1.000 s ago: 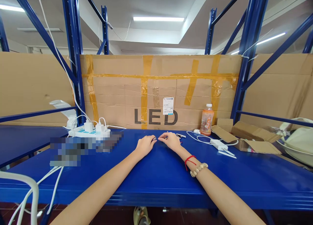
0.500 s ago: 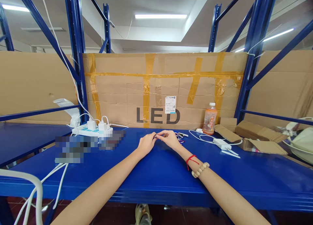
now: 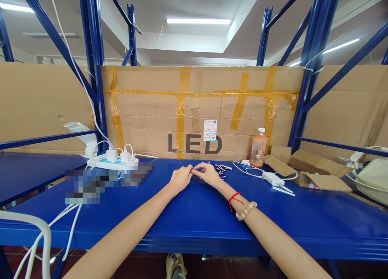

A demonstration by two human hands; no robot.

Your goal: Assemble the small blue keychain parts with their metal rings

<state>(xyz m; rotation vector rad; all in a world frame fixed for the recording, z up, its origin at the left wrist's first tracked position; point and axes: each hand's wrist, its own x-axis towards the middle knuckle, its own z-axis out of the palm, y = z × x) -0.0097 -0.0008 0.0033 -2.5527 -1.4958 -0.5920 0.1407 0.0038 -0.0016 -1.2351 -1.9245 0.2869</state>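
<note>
Left hand: left hand rests on the blue table, fingers curled, fingertips meeting the right's.
Right hand: right hand likewise curled; both seem to pinch one tiny item, too small to identify.
Small parts: a scatter of small parts lies just behind the right hand.
Bottle: orange bottle stands upright against the cardboard.

We face a blue metal counter framed by blue rack uprights; a taped cardboard sheet printed LED backs it, and we see fluorescent tubes lit on the white ceiling
</note>
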